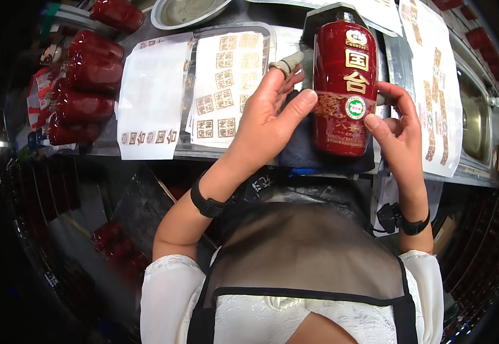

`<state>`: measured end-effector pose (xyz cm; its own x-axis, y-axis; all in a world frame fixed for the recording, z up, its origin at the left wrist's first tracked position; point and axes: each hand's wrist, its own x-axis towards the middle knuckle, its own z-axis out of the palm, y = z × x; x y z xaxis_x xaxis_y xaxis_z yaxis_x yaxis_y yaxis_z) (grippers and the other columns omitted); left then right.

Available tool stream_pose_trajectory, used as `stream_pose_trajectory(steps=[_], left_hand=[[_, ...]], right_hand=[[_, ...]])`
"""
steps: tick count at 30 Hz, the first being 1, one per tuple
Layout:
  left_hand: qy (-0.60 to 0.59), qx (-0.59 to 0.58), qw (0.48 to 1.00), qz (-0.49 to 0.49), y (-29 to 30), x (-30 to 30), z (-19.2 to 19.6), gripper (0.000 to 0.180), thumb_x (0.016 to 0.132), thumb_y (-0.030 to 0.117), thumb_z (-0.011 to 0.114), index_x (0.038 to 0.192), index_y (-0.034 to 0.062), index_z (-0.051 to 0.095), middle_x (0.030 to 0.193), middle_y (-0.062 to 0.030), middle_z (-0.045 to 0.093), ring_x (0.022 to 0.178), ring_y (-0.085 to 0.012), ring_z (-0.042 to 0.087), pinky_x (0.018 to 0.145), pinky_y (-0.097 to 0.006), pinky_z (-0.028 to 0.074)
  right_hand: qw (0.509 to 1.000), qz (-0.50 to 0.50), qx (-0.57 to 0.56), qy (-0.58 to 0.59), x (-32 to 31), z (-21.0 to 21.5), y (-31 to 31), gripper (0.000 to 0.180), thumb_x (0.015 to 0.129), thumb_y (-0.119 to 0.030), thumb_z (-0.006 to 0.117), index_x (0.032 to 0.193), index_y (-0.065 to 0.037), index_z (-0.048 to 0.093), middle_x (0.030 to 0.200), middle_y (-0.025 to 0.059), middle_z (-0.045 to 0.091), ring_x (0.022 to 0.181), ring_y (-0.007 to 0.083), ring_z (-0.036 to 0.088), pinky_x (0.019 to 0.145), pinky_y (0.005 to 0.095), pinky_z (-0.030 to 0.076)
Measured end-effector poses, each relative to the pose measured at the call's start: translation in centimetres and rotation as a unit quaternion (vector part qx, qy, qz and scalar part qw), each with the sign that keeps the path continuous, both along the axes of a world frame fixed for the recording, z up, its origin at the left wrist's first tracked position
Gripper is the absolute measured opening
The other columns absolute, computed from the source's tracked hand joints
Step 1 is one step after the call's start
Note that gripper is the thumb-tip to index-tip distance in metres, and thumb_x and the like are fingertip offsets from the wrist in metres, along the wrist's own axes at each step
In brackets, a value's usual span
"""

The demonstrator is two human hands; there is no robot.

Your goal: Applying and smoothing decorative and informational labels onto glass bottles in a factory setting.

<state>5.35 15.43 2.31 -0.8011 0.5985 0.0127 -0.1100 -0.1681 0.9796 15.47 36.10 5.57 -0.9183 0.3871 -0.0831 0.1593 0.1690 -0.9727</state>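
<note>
A glossy dark red bottle (344,63) with gold characters lies tilted in front of me, neck away. A round green-and-white sticker (355,107) sits on its lower front. My right hand (397,123) is at the bottle's right side, thumb on its edge beside the sticker, index finger curled against the glass. On the other side, my left hand (278,114) has its fingers stretched out and apart, the thumb tip at the bottle's left edge. A pale finger cot (290,62) covers one of its fingertips. Under the bottle's base lies a dark blue cloth (298,152).
Sheets of gold-brown character decals (223,86) lie to the left, beside a mostly blank white sheet (152,92). Another decal sheet (433,114) is to the right, near a metal sink (472,123). Several red bottles (92,69) stand far left. A metal bowl (160,17) sits behind.
</note>
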Motion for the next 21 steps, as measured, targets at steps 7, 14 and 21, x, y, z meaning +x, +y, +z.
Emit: stream_pose_trajectory(steps=[7,14,21], left_hand=[[0.006,0.017,1.000,0.016,0.2,1.0,0.5,0.056,0.097,0.016,0.065,0.143,-0.0068,0.040,0.142,-0.0178,0.050,0.136,-0.0230,0.044,0.115,-0.038,0.032],[0.031,-0.024,0.999,-0.006,0.5,1.2,0.2,0.061,0.100,0.011,0.058,0.151,-0.0051,0.028,0.152,-0.0198,0.039,0.145,-0.0254,0.035,0.116,-0.038,0.034],[-0.052,0.014,0.999,0.009,1.4,1.0,-0.2,0.068,0.089,0.013,0.076,0.144,-0.0044,0.039,0.146,-0.0156,0.046,0.141,-0.0273,0.040,0.117,-0.039,0.031]], right_hand=[[1.000,0.010,-0.007,-0.005,0.0,0.0,-0.2,0.060,0.081,-0.014,0.082,0.132,-0.003,0.053,0.116,0.0026,0.059,0.055,-0.0046,0.035,0.049,0.0142,0.030],[0.994,0.033,-0.108,0.003,0.2,-0.4,0.5,0.053,0.091,-0.015,0.074,0.135,-0.001,0.049,0.129,0.0107,0.054,0.078,0.0035,0.064,0.068,0.0177,0.050],[0.996,0.025,-0.082,-0.025,0.1,-0.5,0.6,0.062,0.083,-0.017,0.082,0.134,-0.002,0.049,0.120,0.0045,0.058,0.055,-0.0054,0.040,0.047,0.0146,0.032]])
